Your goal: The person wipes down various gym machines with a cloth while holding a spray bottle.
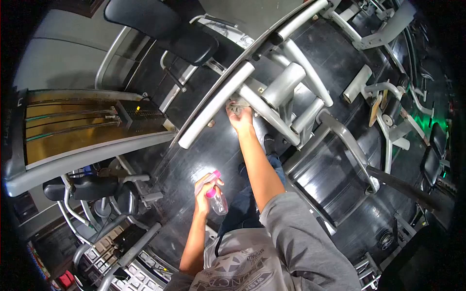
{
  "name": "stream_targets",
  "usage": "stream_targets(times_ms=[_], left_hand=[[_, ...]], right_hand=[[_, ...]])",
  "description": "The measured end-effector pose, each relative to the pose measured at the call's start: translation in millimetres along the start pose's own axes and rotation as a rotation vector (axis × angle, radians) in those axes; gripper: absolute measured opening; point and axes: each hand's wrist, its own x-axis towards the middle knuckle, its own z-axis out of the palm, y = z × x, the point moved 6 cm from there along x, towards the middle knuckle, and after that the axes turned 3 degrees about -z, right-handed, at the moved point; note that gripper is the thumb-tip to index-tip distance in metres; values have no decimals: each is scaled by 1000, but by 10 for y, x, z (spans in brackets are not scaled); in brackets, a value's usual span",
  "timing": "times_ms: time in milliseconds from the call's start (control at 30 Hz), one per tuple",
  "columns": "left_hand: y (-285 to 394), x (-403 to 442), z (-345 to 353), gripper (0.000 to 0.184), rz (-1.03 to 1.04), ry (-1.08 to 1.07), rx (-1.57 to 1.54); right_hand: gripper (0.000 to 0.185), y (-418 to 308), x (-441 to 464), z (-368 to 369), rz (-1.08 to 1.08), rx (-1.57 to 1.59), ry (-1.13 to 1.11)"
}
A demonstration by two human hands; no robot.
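My left hand (208, 190) is wrapped round the neck of a clear spray bottle (219, 203) with a pink trigger head, held low in front of my body. Stretched forward, my right hand (240, 116) presses a greyish cloth (237, 107) against a silver-grey metal frame tube (266, 115) of a gym machine. The fingers curl round the cloth, and part of it is hidden by the hand. A thick round silver tube (284, 85) stands just beyond that hand, with a long pale tube (218, 104) to its left.
A weight stack machine (141, 114) stands at the left, with a black padded seat (160, 24) behind it. To the right, a bent grey rail (347, 138) rises from the dark floor (189, 162). More gym machines line the right side and lower left.
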Motion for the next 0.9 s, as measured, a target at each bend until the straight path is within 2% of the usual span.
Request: stream_targets(times_ms=[100, 133, 200, 233, 300, 367, 467, 533, 667, 733, 800, 867, 900], left_hand=[[33, 28, 12, 34, 18, 12, -13], [42, 33, 16, 35, 36, 23, -12], [59, 56, 21, 35, 53, 31, -15], [65, 70, 21, 36, 59, 42, -25], [74, 96, 29, 36, 67, 52, -40], [86, 105, 32, 37, 73, 51, -31], [140, 77, 76, 36, 75, 48, -35], [148, 51, 90, 35, 74, 38, -38], [163, 15, 136, 32, 66, -6, -68], [189, 16, 154, 31, 74, -25, -69], [201, 4, 181, 31, 80, -50, -75], [222, 3, 204, 29, 90, -80, -85], [237, 5, 216, 29, 99, -91, -93]], right_hand=[[29, -148, -210, -188, -21, 75, 56], [33, -83, -561, 37, 200, 254, -24], [38, -132, -975, 245, 287, 334, -314], [38, -187, -1074, 204, 287, 331, -314], [39, -384, -1125, 36, 60, 175, -156], [37, -340, -924, 36, 93, 203, -211], [27, -98, -563, 234, 73, 60, -213], [23, -73, -260, -14, -8, -61, 173], [23, -185, -463, -32, -71, -124, 165], [24, -263, -735, -32, 139, 72, -116], [22, -507, -934, -265, 80, 14, -88], [23, -549, -1513, -144, -58, -182, 86], [23, -574, -1718, -98, -57, -273, 60]])
